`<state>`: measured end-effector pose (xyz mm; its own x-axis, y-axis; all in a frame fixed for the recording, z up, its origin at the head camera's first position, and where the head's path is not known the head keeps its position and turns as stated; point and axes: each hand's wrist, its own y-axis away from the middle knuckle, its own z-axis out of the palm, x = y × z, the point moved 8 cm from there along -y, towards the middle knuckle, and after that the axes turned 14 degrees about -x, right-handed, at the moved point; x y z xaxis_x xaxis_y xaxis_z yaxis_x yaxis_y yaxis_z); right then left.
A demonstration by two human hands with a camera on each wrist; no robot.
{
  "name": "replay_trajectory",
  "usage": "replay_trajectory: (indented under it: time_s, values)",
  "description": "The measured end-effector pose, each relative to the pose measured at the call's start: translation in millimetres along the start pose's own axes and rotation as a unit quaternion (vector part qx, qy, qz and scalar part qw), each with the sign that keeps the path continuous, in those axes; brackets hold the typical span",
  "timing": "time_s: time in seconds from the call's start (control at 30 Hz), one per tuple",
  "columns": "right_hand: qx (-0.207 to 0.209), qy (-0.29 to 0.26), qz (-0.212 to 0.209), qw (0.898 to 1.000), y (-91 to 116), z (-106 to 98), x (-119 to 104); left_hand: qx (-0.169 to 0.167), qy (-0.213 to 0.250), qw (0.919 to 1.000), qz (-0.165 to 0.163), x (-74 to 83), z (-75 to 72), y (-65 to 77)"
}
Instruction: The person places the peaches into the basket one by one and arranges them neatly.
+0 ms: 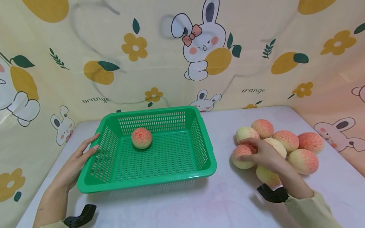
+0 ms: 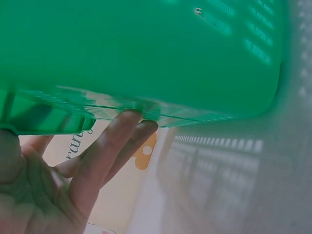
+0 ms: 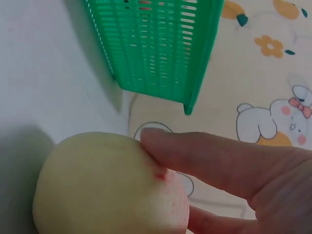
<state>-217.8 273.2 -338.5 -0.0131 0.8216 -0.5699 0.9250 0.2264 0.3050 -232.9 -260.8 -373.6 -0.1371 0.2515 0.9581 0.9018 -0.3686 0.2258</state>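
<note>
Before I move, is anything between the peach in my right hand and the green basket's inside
Only the right wall of the green basket. Over the tabletop, nothing else visible stands between it and the peach in your right hand.

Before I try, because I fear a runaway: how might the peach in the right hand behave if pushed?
The peach would probably roll: it's nearly round, the table flat. Its matte skin suggests little slipperiness. Neighbouring peaches crowd close, so might be nudged.

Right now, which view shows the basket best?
The head view: the basket shows nearly whole, inside included. The left wrist view catches only part, close up; the right wrist view, one end, cut by the top edge.
</note>
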Motion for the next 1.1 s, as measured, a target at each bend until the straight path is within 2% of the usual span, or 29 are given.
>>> replay_trajectory:
  time_s: [0.13,0.37,0.5,0.73,1.1]
  values:
    - [-0.009,0.013,-0.003,1.0,-6.5,6.5,-5.8,0.002,0.003,1.0,0.001,0.7,0.6,0.2]
    - [0.004,0.003,-0.009,1.0,-11.7,8.4,-10.4,0.003,0.005,1.0,0.002,0.9,1.1,0.1]
    - [0.002,-0.041,-0.01,0.999,-16.1,8.7,-10.1,0.004,0.006,1.0,0.003,0.4,0.0,0.5]
    - [0.03,-0.123,-0.044,0.991,-28.0,4.1,-13.2,0.005,0.008,0.9999,0.007,-0.1,0.1,0.5]
    - [0.051,-0.211,-0.023,0.976,-39.7,0.7,-19.8,0.008,-0.005,0.9999,0.004,0.2,0.9,0.1]
